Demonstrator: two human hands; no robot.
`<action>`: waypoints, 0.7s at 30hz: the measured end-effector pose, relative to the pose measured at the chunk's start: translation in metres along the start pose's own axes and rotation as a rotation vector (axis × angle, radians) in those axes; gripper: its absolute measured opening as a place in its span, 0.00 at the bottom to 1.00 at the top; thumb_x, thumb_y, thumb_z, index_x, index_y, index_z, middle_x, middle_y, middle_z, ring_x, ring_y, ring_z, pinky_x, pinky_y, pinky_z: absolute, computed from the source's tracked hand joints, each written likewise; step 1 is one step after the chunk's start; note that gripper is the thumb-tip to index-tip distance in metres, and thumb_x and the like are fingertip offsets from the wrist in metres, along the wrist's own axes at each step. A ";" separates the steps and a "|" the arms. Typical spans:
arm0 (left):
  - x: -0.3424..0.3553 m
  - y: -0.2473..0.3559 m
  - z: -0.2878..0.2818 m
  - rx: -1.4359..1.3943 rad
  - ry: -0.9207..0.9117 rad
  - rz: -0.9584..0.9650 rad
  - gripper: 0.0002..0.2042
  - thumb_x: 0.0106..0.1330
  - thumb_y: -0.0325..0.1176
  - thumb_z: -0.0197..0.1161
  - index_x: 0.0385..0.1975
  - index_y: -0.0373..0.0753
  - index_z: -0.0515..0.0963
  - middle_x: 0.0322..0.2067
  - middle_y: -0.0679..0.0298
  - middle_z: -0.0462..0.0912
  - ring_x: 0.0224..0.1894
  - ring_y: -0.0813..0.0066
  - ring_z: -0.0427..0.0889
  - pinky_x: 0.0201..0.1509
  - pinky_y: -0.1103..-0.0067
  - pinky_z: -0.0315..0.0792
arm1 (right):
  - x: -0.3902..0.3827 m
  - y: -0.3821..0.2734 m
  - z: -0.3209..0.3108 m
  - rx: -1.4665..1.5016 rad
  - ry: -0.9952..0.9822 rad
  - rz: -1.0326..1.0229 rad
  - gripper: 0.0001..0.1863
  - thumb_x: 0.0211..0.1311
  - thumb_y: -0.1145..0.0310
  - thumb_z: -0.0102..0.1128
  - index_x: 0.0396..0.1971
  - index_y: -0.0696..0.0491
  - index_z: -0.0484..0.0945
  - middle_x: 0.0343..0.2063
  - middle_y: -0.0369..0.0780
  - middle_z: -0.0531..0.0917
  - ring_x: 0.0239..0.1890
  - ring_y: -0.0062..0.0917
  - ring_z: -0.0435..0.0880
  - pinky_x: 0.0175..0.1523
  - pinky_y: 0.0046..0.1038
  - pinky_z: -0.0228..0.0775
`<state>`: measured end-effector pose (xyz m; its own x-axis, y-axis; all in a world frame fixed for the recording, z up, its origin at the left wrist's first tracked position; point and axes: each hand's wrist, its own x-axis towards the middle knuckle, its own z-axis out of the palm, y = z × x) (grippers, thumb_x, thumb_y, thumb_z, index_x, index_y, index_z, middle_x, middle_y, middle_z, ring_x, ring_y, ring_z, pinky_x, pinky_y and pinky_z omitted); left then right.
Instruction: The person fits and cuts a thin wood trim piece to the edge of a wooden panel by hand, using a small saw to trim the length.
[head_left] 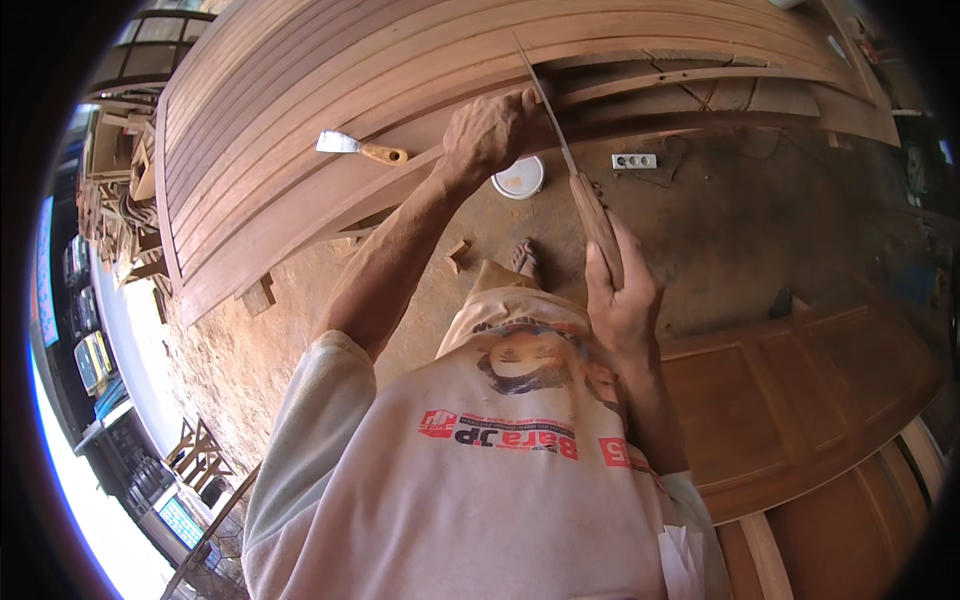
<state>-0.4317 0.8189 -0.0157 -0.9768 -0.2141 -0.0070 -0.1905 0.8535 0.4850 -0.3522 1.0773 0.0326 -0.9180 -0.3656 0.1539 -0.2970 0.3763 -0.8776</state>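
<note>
Right hand wrapped around the wooden handle of a long thin-bladed knife, fingers closed tight on it. Blade runs up and away from that hand, tip reaching the grooves of the big wooden door panel ahead.

Left hand is further out, just left of the blade, fingers curled over the near edge of the door panel. Looks like a grip on the panel edge; fingertips are hidden behind the wood, so can't tell how tight.

Putty knife with a wooden handle lies flat on the panel, left of the left hand, apart from it.

Small round white tub sits on the dirt floor just below the left hand, between both hands. White power strip on the floor to the right of the blade. Small wood block on the floor near the left forearm. Second wooden door lies to the right of the right wrist.
</note>
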 end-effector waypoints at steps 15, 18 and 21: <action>0.001 0.006 0.005 0.009 -0.005 -0.054 0.21 0.81 0.46 0.45 0.39 0.37 0.81 0.30 0.43 0.86 0.35 0.37 0.85 0.41 0.50 0.78 | -0.025 0.023 -0.029 0.050 -0.066 0.026 0.22 0.72 0.73 0.63 0.63 0.63 0.77 0.45 0.57 0.88 0.46 0.44 0.93 0.47 0.35 0.84; -0.001 0.015 -0.001 0.074 -0.038 0.001 0.16 0.81 0.45 0.48 0.46 0.39 0.76 0.27 0.48 0.86 0.32 0.41 0.86 0.36 0.52 0.78 | -0.028 0.027 -0.028 0.081 -0.056 0.053 0.23 0.72 0.73 0.64 0.64 0.62 0.77 0.46 0.57 0.88 0.48 0.42 0.93 0.49 0.34 0.84; 0.001 0.003 0.012 0.129 -0.009 0.029 0.15 0.80 0.45 0.50 0.46 0.39 0.75 0.24 0.49 0.84 0.30 0.43 0.86 0.32 0.54 0.78 | 0.028 0.012 -0.003 0.043 -0.133 0.152 0.23 0.72 0.74 0.64 0.64 0.64 0.76 0.48 0.56 0.88 0.49 0.40 0.93 0.51 0.34 0.84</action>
<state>-0.4348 0.8269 -0.0248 -0.9828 -0.1846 -0.0032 -0.1727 0.9132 0.3690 -0.3819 1.0742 0.0272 -0.9077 -0.4176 -0.0404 -0.1437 0.3999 -0.9052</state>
